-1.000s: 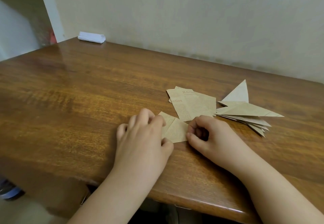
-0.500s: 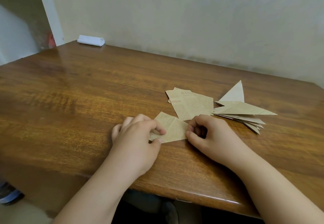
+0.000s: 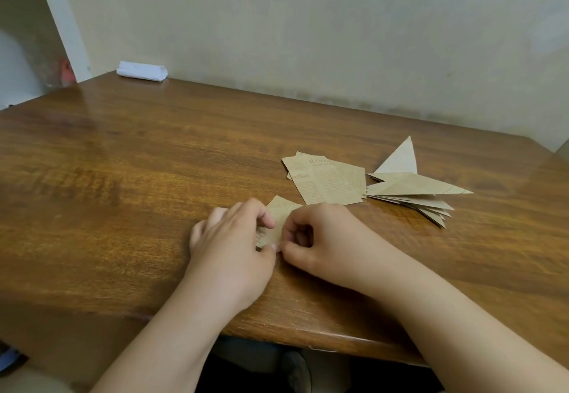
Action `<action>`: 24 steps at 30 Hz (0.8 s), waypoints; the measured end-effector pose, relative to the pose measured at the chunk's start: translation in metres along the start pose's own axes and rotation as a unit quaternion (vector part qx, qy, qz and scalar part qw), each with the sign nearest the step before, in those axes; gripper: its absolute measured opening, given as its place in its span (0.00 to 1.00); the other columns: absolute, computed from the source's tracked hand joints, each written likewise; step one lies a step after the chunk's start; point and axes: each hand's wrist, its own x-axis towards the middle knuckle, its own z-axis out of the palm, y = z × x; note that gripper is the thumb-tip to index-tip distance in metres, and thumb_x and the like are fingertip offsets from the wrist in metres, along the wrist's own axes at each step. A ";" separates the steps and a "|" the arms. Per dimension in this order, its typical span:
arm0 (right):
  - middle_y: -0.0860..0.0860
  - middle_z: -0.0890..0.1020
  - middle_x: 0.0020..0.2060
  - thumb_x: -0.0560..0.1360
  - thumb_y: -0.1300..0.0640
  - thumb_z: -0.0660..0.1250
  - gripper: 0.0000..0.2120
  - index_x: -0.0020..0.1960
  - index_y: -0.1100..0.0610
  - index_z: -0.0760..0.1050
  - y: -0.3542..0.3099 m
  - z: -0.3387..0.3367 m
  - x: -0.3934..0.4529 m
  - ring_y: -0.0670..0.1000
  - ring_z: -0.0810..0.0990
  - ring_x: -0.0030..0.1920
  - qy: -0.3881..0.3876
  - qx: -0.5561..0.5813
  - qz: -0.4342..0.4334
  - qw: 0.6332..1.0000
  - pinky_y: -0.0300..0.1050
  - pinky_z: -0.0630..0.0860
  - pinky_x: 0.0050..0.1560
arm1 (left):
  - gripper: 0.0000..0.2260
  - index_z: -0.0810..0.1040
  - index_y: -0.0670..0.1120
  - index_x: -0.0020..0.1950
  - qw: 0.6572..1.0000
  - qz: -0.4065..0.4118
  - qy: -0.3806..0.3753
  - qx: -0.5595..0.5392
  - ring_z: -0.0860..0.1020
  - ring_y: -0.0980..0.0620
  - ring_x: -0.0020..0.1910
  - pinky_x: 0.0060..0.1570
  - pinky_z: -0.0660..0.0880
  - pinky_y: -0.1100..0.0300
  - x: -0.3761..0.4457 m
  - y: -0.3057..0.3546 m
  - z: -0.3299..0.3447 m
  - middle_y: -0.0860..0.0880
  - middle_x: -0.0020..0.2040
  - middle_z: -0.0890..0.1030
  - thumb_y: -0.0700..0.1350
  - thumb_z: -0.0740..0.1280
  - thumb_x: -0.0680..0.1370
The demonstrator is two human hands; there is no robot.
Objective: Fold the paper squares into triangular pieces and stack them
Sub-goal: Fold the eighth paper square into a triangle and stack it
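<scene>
Centrally, in the head view, a partly folded paper square (image 3: 281, 218) lies on the wooden bench (image 3: 129, 177), pinched between both hands. The left hand (image 3: 229, 240) curls its fingers (image 3: 264, 218) over the paper's left part; the right hand (image 3: 320, 238) grips its right edge with curled fingers. Beyond this paper lie flat paper squares (image 3: 328, 182); right of those sits the stack of folded triangles (image 3: 411, 191). A white roll (image 3: 142, 70) rests at the bench's far-left corner.

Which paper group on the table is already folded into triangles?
The fanned stack of triangles at far right, pointed and layered. The flat printed squares beside it are unfolded, and the piece between the left hand and right hand is mid-fold.
</scene>
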 end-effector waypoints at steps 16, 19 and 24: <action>0.44 0.75 0.29 0.73 0.54 0.68 0.07 0.36 0.50 0.77 0.050 -0.040 -0.018 0.40 0.73 0.29 0.013 -0.026 0.129 0.991 0.29 0.69 0.30 | 0.09 0.66 0.59 0.44 1.000 -0.018 -0.011 -0.009 0.56 0.63 0.50 0.64 0.55 0.59 0.000 0.003 -0.003 0.70 0.42 0.62 0.49 0.66 0.76; 0.45 0.76 0.29 0.72 0.55 0.68 0.06 0.37 0.52 0.78 0.059 -0.045 -0.021 0.41 0.72 0.28 0.022 -0.029 0.146 0.989 0.29 0.68 0.28 | 0.08 0.67 0.59 0.45 1.000 -0.022 -0.009 -0.013 0.56 0.62 0.50 0.63 0.55 0.60 0.000 0.004 -0.004 0.69 0.41 0.61 0.49 0.66 0.76; 0.45 0.76 0.30 0.73 0.56 0.67 0.06 0.38 0.53 0.77 0.059 -0.047 -0.023 0.42 0.72 0.29 0.025 -0.037 0.167 0.985 0.30 0.68 0.28 | 0.07 0.69 0.59 0.49 1.000 -0.023 -0.009 -0.017 0.56 0.62 0.51 0.64 0.55 0.58 -0.001 0.005 -0.005 0.67 0.43 0.64 0.49 0.66 0.77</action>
